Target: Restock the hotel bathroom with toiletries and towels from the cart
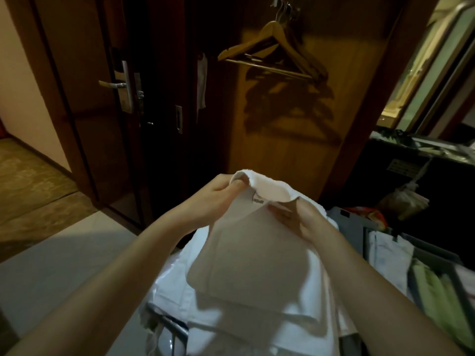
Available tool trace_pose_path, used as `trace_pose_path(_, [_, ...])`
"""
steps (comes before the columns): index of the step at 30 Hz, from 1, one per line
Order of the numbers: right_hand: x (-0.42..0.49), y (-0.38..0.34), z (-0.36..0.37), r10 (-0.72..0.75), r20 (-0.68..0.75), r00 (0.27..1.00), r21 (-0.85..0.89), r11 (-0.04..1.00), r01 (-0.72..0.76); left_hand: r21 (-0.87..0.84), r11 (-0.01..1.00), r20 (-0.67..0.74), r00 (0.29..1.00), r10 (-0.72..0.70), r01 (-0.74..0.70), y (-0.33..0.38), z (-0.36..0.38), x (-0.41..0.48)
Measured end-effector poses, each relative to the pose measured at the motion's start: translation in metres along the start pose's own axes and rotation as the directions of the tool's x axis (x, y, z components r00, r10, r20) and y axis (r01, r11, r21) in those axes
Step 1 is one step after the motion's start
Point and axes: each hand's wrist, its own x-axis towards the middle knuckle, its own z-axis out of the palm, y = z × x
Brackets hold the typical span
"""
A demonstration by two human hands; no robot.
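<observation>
A folded white towel [254, 255] with a small label near its top edge is lifted above a stack of white linen [180, 294] on the cart. My left hand [218, 196] pinches the towel's upper left corner. My right hand [305, 222] grips its upper right edge, thumb on top. Both forearms reach in from the bottom of the view. The towel hides most of the stack beneath it.
The cart's grey trays [401, 250] at the right hold green packets [437, 289] and other supplies. A metal cart rail [167, 322] shows at the bottom. Ahead stands a wooden wardrobe panel with wooden hangers [275, 47]; a door with a lever handle [115, 84] is at the left.
</observation>
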Motion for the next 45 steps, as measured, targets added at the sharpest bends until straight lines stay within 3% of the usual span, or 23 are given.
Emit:
trace_pose_path(2, [-0.003, -0.005, -0.020, 0.006, -0.059, 0.998, 0.154, 0.988, 0.003, 0.017, 0.999, 0.056, 0.998, -0.034, 0.034, -0.004, 0.007, -0.003])
trace_pose_path(6, [-0.011, -0.007, -0.029, 0.039, 0.059, 0.997, 0.224, 0.973, -0.052, 0.105, 0.986, 0.161, 0.976, -0.143, 0.127, -0.009, 0.026, -0.005])
trace_pose_path(12, [0.006, -0.005, -0.023, -0.042, -0.180, 0.983, -0.124, 0.992, 0.019, 0.183, 0.977, 0.266, 0.951, -0.156, 0.109, -0.014, 0.052, -0.011])
trace_pose_path(16, [0.008, -0.022, -0.036, -0.159, -0.232, 0.960, -0.213, 0.971, 0.109, 0.212, 0.975, 0.303, 0.944, -0.133, 0.069, -0.027, 0.071, -0.011])
trace_pose_path(20, [0.003, -0.009, -0.053, -0.170, -0.271, 0.947, -0.440, 0.897, 0.035, 0.310, 0.951, 0.390, 0.913, -0.121, -0.006, -0.046, 0.095, -0.013])
trace_pose_path(23, [-0.009, 0.003, -0.060, -0.124, -0.219, 0.968, -0.460, 0.888, 0.010, 0.437, 0.886, 0.459, 0.886, -0.071, -0.155, -0.050, 0.107, -0.014])
trace_pose_path(28, [-0.045, 0.002, -0.060, -0.072, -0.104, 0.992, -0.456, 0.890, 0.016, 0.555, 0.792, 0.429, 0.903, -0.009, -0.256, -0.050, 0.119, -0.015])
trace_pose_path(34, [-0.080, 0.006, -0.073, 0.034, 0.106, 0.994, -0.453, 0.891, 0.017, 0.506, 0.835, 0.262, 0.961, 0.089, -0.215, -0.056, 0.123, -0.016])
trace_pose_path(38, [-0.094, 0.008, -0.079, -0.075, 0.134, 0.988, -0.642, 0.753, 0.144, 0.656, 0.695, 0.430, 0.902, -0.023, -0.295, -0.051, 0.126, -0.020])
trace_pose_path(39, [-0.095, 0.011, -0.082, -0.057, 0.163, 0.985, -0.687, 0.710, 0.155, 0.656, 0.694, 0.469, 0.881, -0.065, -0.298, -0.048, 0.126, -0.020])
trace_pose_path(41, [-0.095, 0.014, -0.087, -0.016, 0.193, 0.981, -0.748, 0.645, 0.158, 0.576, 0.788, 0.515, 0.845, -0.145, -0.216, -0.043, 0.123, -0.019])
trace_pose_path(43, [-0.092, 0.010, -0.092, 0.024, 0.159, 0.987, -0.744, 0.660, 0.104, 0.476, 0.874, 0.508, 0.842, -0.183, -0.098, -0.039, 0.121, -0.016])
trace_pose_path(45, [-0.084, 0.005, -0.093, 0.032, 0.130, 0.991, -0.670, 0.740, 0.064, 0.439, 0.897, 0.393, 0.908, -0.144, -0.047, -0.041, 0.122, -0.009])
